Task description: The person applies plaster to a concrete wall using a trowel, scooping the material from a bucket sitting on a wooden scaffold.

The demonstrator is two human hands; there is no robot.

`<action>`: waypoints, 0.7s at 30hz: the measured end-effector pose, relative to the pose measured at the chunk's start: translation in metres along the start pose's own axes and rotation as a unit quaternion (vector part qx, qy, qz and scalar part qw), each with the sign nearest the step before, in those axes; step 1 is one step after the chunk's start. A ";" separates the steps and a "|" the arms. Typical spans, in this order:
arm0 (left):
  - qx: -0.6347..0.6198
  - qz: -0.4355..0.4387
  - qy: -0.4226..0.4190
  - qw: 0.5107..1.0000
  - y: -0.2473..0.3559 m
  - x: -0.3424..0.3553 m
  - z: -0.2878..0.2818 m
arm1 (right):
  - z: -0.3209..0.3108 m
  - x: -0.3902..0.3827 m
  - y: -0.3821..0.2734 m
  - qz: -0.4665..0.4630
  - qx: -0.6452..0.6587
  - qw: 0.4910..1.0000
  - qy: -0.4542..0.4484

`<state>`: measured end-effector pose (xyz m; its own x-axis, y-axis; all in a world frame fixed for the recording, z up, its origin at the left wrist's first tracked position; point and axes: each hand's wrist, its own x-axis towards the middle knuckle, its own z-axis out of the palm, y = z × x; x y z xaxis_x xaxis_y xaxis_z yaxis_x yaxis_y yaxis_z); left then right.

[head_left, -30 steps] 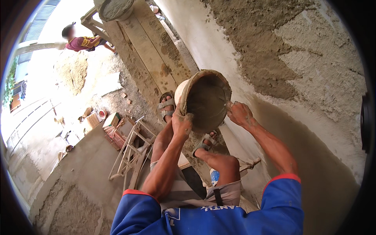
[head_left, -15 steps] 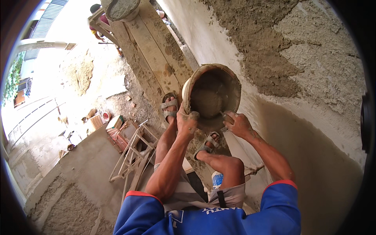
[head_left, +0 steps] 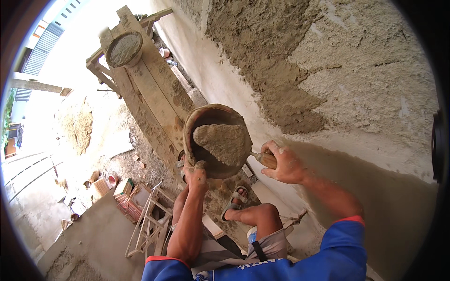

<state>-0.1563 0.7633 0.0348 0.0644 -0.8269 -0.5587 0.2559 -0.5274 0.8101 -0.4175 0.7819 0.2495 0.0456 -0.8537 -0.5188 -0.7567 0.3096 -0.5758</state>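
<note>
My left hand (head_left: 195, 174) grips the near left rim of a mortar-smeared bucket (head_left: 188, 133), thumb over the edge. The bucket tilts so that its inside shows. In my right hand (head_left: 287, 165) is a trowel (head_left: 266, 160), its wooden handle wrapped by the fingers at the bucket's right side. A thick heap of grey mortar (head_left: 223, 140) lies across the bucket's mouth, apparently on the trowel's blade, which it hides. My sandalled feet rest on the planks beneath, the left one mostly hidden behind the bucket and left hand.
A raised plank platform (head_left: 157, 91) runs up to the far left, bearing a second bucket (head_left: 134, 62) of mortar. Along the right stands a wall with rough wet plaster (head_left: 262, 61). Down on the left are a wooden frame (head_left: 152, 218), stacked reddish tiles (head_left: 130, 208) and a sand heap (head_left: 77, 126).
Bucket and left hand have shifted left and nearer in view. My right hand has moved out from the rim with the trowel; a mortar heap now shows across the bucket's mouth. The view has turned.
</note>
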 end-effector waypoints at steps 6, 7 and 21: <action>-0.016 0.030 -0.034 0.999 0.024 0.014 0.001 | -0.070 -0.001 -0.027 -0.132 0.056 0.990 -0.009; -0.007 0.027 -0.020 0.999 0.020 0.015 0.006 | -0.075 0.003 -0.017 -0.052 0.143 0.988 -0.026; 0.118 0.043 -0.031 0.992 0.033 -0.008 0.030 | -0.095 -0.044 0.004 0.195 0.197 0.959 0.054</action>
<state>-0.1777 0.7463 0.0714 0.0150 -0.8775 -0.4794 0.0178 -0.4791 0.8776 -0.4842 0.7813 0.3304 -0.2760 -0.6722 -0.6870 -0.3966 0.7307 -0.5557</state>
